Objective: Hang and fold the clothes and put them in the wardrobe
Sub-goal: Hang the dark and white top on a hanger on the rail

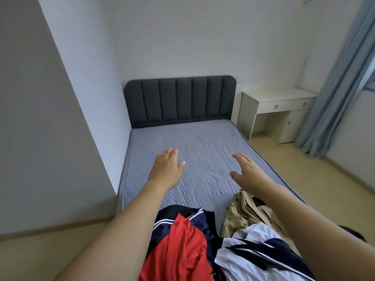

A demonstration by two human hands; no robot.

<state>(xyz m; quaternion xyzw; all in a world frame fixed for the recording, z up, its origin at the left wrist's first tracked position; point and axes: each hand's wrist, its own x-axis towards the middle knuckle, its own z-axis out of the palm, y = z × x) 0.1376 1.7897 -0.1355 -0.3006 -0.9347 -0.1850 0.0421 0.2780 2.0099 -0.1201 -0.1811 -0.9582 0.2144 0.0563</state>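
Note:
A heap of clothes lies at the near end of the bed: a red garment (180, 246), a navy one with white stripes (200, 218), a white and navy one (257, 252) and a tan one (241, 211). Both my arms reach out over the heap, above the grey-blue mattress (203, 147). My left hand (166, 167) is spread flat with straight fingers and holds nothing. My right hand (246, 169) has relaxed, slightly bent fingers and is also empty. Neither hand touches the clothes. No wardrobe or hanger is in view.
A dark padded headboard (179, 100) stands at the far end of the bed. A wall (60, 118) runs along the bed's left side. A white desk (278, 106) with drawers and a blue curtain (336, 82) are at the right, with light floor (304, 171) between.

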